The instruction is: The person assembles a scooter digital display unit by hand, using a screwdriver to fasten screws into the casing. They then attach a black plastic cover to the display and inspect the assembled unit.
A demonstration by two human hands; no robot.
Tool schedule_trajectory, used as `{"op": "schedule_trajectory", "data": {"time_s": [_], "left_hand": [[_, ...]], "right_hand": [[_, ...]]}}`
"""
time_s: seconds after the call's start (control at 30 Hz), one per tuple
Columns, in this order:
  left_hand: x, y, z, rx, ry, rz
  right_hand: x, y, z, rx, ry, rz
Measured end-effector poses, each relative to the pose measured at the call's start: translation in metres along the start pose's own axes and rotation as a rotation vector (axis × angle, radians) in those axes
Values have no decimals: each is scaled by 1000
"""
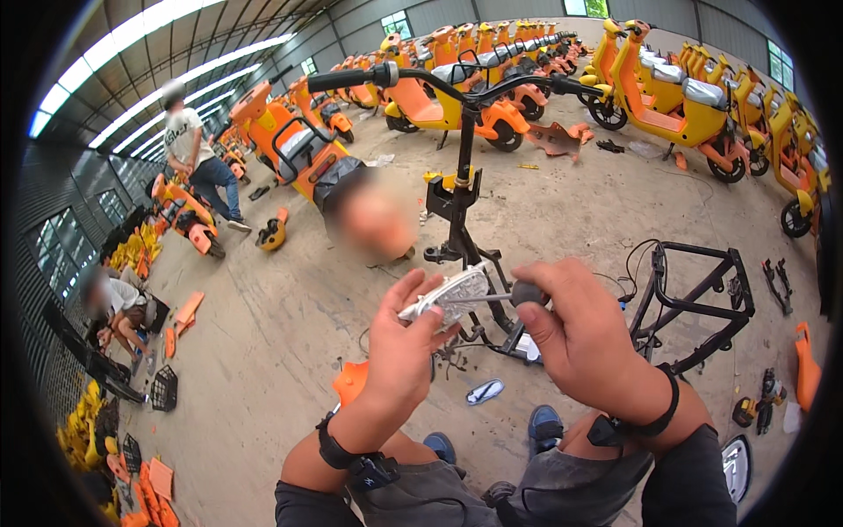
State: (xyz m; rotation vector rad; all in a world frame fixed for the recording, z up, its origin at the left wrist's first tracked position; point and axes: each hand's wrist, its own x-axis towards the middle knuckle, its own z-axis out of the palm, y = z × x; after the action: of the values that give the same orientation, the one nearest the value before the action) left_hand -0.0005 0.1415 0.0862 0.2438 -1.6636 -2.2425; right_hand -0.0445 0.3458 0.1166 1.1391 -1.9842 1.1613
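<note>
My left hand (397,338) is closed around a clear and silver lamp unit (465,286), holding it up in front of me. My right hand (587,332) grips the dark, rounded handle of a screwdriver (527,293). Its thin metal shaft runs leftward to the lamp; the tip meets or overlaps the lamp's face, and I cannot tell whether it sits in a screw. Just beyond both hands stands a bare black scooter frame (464,158) with its handlebar.
A black tubular frame (694,303) lies at the right, near a cordless drill (745,411). A small blue-and-white object (485,392) is on the floor by my shoes. Orange-yellow scooters (659,105) stand in rows behind. Two people, one standing (189,140) and one crouching (127,303), are at left.
</note>
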Motion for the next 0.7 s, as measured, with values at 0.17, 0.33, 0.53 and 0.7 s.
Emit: {"op": "schedule_trajectory", "data": {"time_s": [0.17, 0.33, 0.53, 0.7], "left_hand": [[12, -19, 2, -13, -46, -45], [27, -44, -22, 46, -55, -45], [45, -55, -38, 229, -74, -26], [42, -52, -37, 381, -91, -35]], "right_hand": [[-10, 5, 4, -59, -19, -6], [-24, 40, 12, -49, -218, 143], [-23, 64, 26, 19, -343, 261], [-33, 64, 26, 73, -375, 431]]}}
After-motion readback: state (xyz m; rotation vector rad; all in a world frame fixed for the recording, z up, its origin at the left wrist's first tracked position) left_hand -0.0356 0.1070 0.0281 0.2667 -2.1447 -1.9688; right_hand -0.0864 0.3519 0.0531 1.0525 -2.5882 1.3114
